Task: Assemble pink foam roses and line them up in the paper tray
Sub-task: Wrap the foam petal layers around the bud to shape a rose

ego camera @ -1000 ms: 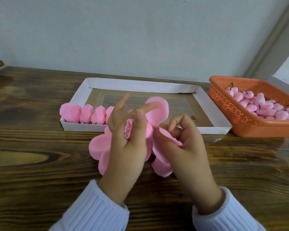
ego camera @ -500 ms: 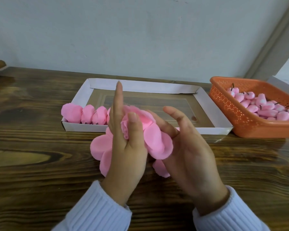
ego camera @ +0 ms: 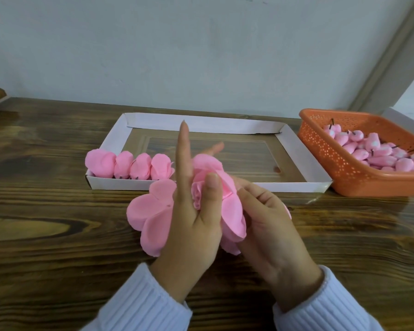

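Pink foam rose, half-made, is held over the worktop just in front of the paper tray — left hand pinches its rolled centre w/ the thumb, index finger straight up; right hand has fingers curled round the outer petals. Four finished roses line the tray's near-left corner. Orange basket of buds sits at right.

Soft, even daylight, brightest at the far right. The glossy table carries pale glare near its right edge. The left hand and right hand cast faint shadows. The foam rose looks flatly saturated. Straight lines bow toward the edges.
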Demonstrator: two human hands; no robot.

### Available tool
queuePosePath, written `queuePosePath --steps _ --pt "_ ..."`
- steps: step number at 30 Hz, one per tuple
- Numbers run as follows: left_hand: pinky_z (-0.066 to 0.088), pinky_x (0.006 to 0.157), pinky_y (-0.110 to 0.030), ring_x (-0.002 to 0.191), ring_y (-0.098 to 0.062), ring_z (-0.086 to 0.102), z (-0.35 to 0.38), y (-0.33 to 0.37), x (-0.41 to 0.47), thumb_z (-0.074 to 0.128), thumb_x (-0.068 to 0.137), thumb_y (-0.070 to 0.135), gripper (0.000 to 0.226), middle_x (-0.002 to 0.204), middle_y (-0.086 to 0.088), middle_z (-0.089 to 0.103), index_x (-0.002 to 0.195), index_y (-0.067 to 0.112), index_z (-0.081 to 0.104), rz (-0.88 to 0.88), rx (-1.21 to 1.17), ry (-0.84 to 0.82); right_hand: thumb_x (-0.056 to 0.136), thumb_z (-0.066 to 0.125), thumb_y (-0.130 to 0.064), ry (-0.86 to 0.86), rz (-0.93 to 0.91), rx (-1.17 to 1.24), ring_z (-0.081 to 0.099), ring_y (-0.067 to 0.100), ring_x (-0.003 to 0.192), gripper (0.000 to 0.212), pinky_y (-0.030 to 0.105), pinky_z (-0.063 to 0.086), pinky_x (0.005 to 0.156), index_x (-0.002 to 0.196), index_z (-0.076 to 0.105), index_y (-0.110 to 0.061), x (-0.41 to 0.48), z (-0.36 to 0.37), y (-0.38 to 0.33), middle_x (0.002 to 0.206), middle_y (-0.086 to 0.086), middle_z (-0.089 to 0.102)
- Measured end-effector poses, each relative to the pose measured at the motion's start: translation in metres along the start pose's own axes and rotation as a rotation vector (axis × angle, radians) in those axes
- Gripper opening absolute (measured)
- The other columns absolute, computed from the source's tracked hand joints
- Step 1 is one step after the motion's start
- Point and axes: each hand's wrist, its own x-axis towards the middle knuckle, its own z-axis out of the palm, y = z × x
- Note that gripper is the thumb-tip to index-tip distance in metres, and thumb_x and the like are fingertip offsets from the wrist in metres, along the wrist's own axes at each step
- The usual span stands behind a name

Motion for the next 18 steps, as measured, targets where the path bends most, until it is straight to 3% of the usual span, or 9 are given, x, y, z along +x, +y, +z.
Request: queuePosePath --steps 3,5,7,10,12,15,17,18 --pt "0.039 0.1 -0.009 0.12 0.02 0.044 0.002 -0.004 -0.003 0.039 0.099 0.043 0.069 0.129 0.048 0.043 0.152 0.015 0.004 0.112 0.052 -0.034 0.074 0.061 -0.016 -0.002 -0.002 0.015 0.06 0.014 0.04 0.025 0.017 0.043 0.035 0.088 0.068 0.004 -0.001 0.001 0.0 0.059 0.013 0.066" --pt "0.024 0.094 0.007 0.118 0.034 0.029 0.005 -0.004 -0.005 0.04 0.098 0.028 0.071 0.127 0.058 0.031 0.146 -0.012 0.007 0.196 0.102 -0.04 0.072 0.062 -0.014 -0.013 -0.006 0.017 0.059 0.013 0.039 0.024 0.017 0.043 0.035 0.086 0.068 0.004 -0.001 0.001 0.0 0.058 0.012 0.065" --pt "0.02 0.089 0.011 0.113 0.037 0.028 0.006 0.001 -0.004 0.043 0.094 0.022 0.073 0.122 0.061 0.031 0.138 -0.025 0.009 0.253 0.105 -0.017 0.071 0.063 -0.013 -0.023 -0.01 0.019 0.06 0.013 0.041 0.028 0.017 0.044 0.036 0.092 0.066 0.006 -0.001 0.001 0.0 0.06 0.012 0.067" --pt "0.029 0.093 0.004 0.112 0.034 0.035 0.003 0.0 -0.003 0.052 0.088 0.037 0.083 0.12 0.057 0.038 0.138 -0.021 0.02 0.278 0.121 0.065 0.075 0.06 -0.008 -0.053 -0.02 0.032 0.065 0.01 0.05 0.03 0.015 0.047 0.041 0.101 0.065 0.007 -0.001 0.002 0.001 0.069 0.01 0.071" --pt "0.036 0.105 -0.019 0.12 0.024 0.04 -0.002 -0.001 -0.001 0.056 0.084 0.053 0.09 0.123 0.052 0.041 0.141 -0.01 0.026 0.256 0.109 0.128 0.075 0.061 -0.008 -0.045 -0.01 0.03 0.066 0.011 0.053 0.032 0.015 0.047 0.042 0.102 0.065 0.007 -0.001 0.001 0.001 0.075 0.011 0.071" --pt "0.034 0.111 -0.051 0.136 -0.011 0.042 -0.006 -0.001 0.001 0.058 0.078 0.068 0.084 0.136 0.033 0.042 0.141 0.02 0.032 0.137 0.089 0.231 0.076 0.06 -0.011 -0.042 -0.022 -0.002 0.066 0.012 0.057 0.032 0.015 0.047 0.044 0.103 0.062 0.006 -0.002 0.002 -0.001 0.082 0.013 0.071" --pt "0.038 0.111 -0.048 0.131 -0.009 0.048 -0.007 -0.002 0.001 0.064 0.079 0.061 0.072 0.133 0.033 0.046 0.136 0.029 0.036 0.086 0.054 0.258 0.08 0.058 -0.008 -0.028 -0.081 -0.077 0.068 0.017 0.071 0.03 0.019 0.052 0.055 0.107 0.059 0.006 -0.001 0.001 -0.001 0.091 0.015 0.07" --pt "0.041 0.109 -0.036 0.125 0.0 0.051 -0.007 -0.003 0.002 0.065 0.08 0.055 0.066 0.127 0.038 0.048 0.134 0.029 0.038 0.071 0.036 0.262 0.084 0.058 -0.005 -0.012 -0.121 -0.139 0.067 0.02 0.081 0.026 0.023 0.054 0.064 0.108 0.059 0.004 -0.001 -0.001 0.0 0.095 0.015 0.069"
